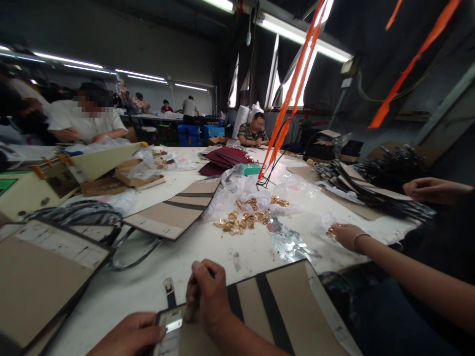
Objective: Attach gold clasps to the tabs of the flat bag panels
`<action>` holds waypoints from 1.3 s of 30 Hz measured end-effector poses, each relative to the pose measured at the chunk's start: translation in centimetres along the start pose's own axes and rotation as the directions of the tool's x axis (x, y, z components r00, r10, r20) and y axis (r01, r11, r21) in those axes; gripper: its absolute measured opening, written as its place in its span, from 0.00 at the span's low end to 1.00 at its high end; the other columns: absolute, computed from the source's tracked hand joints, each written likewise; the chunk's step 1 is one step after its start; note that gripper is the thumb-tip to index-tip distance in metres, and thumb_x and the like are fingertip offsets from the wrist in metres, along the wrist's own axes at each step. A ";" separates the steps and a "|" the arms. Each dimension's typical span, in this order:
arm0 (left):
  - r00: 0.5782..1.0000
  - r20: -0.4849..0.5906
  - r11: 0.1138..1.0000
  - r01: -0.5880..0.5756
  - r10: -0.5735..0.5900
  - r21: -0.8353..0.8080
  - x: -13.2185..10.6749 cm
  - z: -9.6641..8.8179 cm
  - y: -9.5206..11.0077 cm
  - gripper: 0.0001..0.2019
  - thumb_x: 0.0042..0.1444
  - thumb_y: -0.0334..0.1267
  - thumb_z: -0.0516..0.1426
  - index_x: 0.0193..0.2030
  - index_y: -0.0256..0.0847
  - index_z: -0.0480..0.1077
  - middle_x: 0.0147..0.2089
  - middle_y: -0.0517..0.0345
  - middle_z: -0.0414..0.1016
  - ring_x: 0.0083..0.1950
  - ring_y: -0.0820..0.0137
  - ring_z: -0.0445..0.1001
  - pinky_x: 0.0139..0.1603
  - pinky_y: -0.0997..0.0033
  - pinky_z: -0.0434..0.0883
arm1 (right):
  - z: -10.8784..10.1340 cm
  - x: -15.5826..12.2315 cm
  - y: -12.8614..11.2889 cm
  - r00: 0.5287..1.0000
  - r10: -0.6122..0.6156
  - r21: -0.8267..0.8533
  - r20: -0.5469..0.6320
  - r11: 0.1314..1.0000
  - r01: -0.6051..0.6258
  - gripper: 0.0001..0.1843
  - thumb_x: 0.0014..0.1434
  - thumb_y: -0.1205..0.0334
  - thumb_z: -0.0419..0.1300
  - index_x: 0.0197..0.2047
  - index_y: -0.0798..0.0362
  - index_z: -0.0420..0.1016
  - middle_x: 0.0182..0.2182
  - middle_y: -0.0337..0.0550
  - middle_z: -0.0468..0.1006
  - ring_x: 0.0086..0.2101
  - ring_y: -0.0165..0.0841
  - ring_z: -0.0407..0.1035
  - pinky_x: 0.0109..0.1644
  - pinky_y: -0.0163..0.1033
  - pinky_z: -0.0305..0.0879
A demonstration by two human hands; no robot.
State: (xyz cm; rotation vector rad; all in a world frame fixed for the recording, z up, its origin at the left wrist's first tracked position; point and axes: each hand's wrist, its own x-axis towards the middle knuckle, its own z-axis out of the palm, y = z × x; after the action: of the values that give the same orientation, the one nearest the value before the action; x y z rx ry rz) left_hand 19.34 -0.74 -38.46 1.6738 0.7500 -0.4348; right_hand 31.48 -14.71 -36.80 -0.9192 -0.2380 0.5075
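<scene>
A brown card panel with black stripes (285,306) lies at the near edge of the white table (208,242). My right hand (208,296) is curled into a fist over the panel's left end, closed on something I cannot make out. My left hand (129,337) grips the panel's near left corner, beside a shiny metal clasp (173,325). A short black strap with a metal tip (169,291) lies just left of my right hand.
Gold metal fittings (245,220) and clear plastic bags cover the table's middle. Another person's hand (347,235) rests at the right by a pile of black handles (386,190). More brown panels (40,277) and a cream machine (22,190) stand left. Orange straps (293,94) hang overhead.
</scene>
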 end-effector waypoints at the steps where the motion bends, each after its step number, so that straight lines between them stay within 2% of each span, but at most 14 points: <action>1: 1.000 0.005 1.000 -0.009 0.010 -0.008 -0.8 0.3 0.5 0.28 0.39 0.67 0.61 0.32 0.41 0.71 0.17 0.58 0.71 0.14 0.72 0.64 0.14 0.76 0.56 | -0.2 -0.3 -0.2 1.000 -0.003 0.001 -0.004 1.000 0.003 0.27 0.57 0.39 0.68 0.24 0.52 0.67 0.15 0.30 0.65 0.14 0.24 0.57 0.18 0.31 0.49; 5: 0.999 0.017 0.999 -0.033 0.033 -0.022 -2.5 1.1 1.6 0.20 0.39 0.56 0.63 0.29 0.41 0.69 0.17 0.59 0.71 0.15 0.70 0.67 0.14 0.76 0.59 | -1.5 -1.4 -1.4 0.998 -0.039 0.086 -0.049 0.995 0.043 0.24 0.60 0.44 0.68 0.23 0.52 0.68 0.15 0.29 0.64 0.16 0.24 0.56 0.21 0.32 0.52; 10: 1.000 -0.009 0.990 0.028 -0.029 -0.136 -2.0 0.9 0.5 0.13 0.41 0.46 0.65 0.28 0.39 0.72 0.17 0.58 0.72 0.16 0.69 0.70 0.16 0.76 0.63 | -2.1 -1.3 -2.4 0.999 0.013 0.187 -0.041 0.982 -0.005 0.19 0.59 0.52 0.68 0.23 0.52 0.69 0.16 0.29 0.62 0.17 0.25 0.56 0.22 0.34 0.56; 14: 1.000 0.003 0.990 0.021 -0.021 -0.136 -2.1 1.3 0.2 0.12 0.43 0.45 0.66 0.29 0.39 0.72 0.17 0.58 0.72 0.16 0.68 0.71 0.15 0.76 0.63 | -1.5 -2.2 -2.0 1.000 0.027 0.208 -0.004 0.978 -0.025 0.19 0.60 0.53 0.66 0.23 0.52 0.69 0.16 0.29 0.61 0.17 0.25 0.56 0.22 0.34 0.55; 19: 1.000 0.020 0.995 0.009 -0.007 -0.103 -2.0 1.2 0.4 0.11 0.45 0.45 0.63 0.28 0.40 0.71 0.16 0.61 0.71 0.16 0.70 0.70 0.15 0.76 0.63 | -1.0 -2.6 -1.0 0.999 0.030 0.219 -0.015 0.975 -0.026 0.20 0.63 0.53 0.64 0.23 0.52 0.68 0.16 0.30 0.59 0.17 0.25 0.56 0.22 0.35 0.54; 22: 0.999 0.031 0.995 0.012 -0.009 -0.095 -2.0 1.1 0.4 0.09 0.46 0.43 0.62 0.28 0.40 0.71 0.17 0.60 0.72 0.17 0.70 0.71 0.15 0.76 0.64 | -0.9 -3.0 -0.7 1.000 -0.005 0.206 -0.012 0.979 0.008 0.20 0.64 0.54 0.63 0.23 0.51 0.68 0.16 0.29 0.58 0.16 0.25 0.54 0.22 0.35 0.52; 24: 0.999 0.031 0.996 0.016 -0.013 -0.092 -2.2 1.2 0.4 0.07 0.48 0.41 0.62 0.28 0.39 0.72 0.18 0.59 0.73 0.17 0.70 0.71 0.16 0.76 0.65 | -0.7 -3.5 -0.4 0.998 -0.054 0.155 0.034 0.987 0.049 0.20 0.65 0.53 0.62 0.23 0.51 0.68 0.16 0.29 0.58 0.16 0.25 0.55 0.22 0.35 0.52; 27: 1.000 0.012 0.996 0.017 -0.016 -0.082 -2.6 1.3 0.7 0.06 0.50 0.39 0.62 0.27 0.39 0.71 0.17 0.60 0.72 0.17 0.70 0.71 0.17 0.76 0.65 | 0.1 -4.1 0.2 0.983 -0.096 -0.020 0.159 0.995 0.100 0.22 0.66 0.52 0.63 0.23 0.50 0.66 0.17 0.30 0.60 0.17 0.26 0.57 0.23 0.36 0.54; 31: 1.000 -0.019 0.998 0.019 -0.020 -0.059 -3.3 1.5 1.2 0.08 0.51 0.36 0.62 0.24 0.40 0.69 0.15 0.62 0.68 0.16 0.68 0.71 0.17 0.75 0.66 | 1.3 -3.8 0.1 0.960 -0.026 -0.275 0.278 0.956 0.106 0.25 0.66 0.49 0.65 0.22 0.50 0.66 0.17 0.34 0.66 0.18 0.27 0.58 0.22 0.37 0.53; 35: 1.000 -0.022 0.998 0.006 -0.007 -0.058 -3.2 1.6 1.1 0.07 0.52 0.34 0.62 0.26 0.39 0.70 0.18 0.62 0.72 0.16 0.69 0.71 0.18 0.74 0.68 | 1.7 -3.5 -1.2 0.942 -0.039 -0.322 0.333 0.934 0.153 0.24 0.66 0.48 0.64 0.22 0.49 0.67 0.17 0.34 0.65 0.18 0.28 0.58 0.23 0.37 0.54; 39: 1.000 -0.021 0.998 -0.003 0.002 -0.060 -3.0 1.6 0.7 0.07 0.53 0.33 0.61 0.26 0.40 0.70 0.17 0.63 0.70 0.17 0.68 0.72 0.18 0.73 0.70 | 1.1 -4.0 -1.0 0.931 -0.018 -0.432 0.365 0.883 0.186 0.26 0.66 0.47 0.64 0.20 0.49 0.65 0.15 0.35 0.66 0.18 0.28 0.58 0.24 0.37 0.55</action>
State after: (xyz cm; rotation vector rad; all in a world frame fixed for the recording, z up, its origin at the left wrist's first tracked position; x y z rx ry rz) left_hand 17.84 -3.10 -36.44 1.6250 0.7696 -0.3895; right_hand 27.96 -16.52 -35.26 -1.2684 -0.7584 0.5232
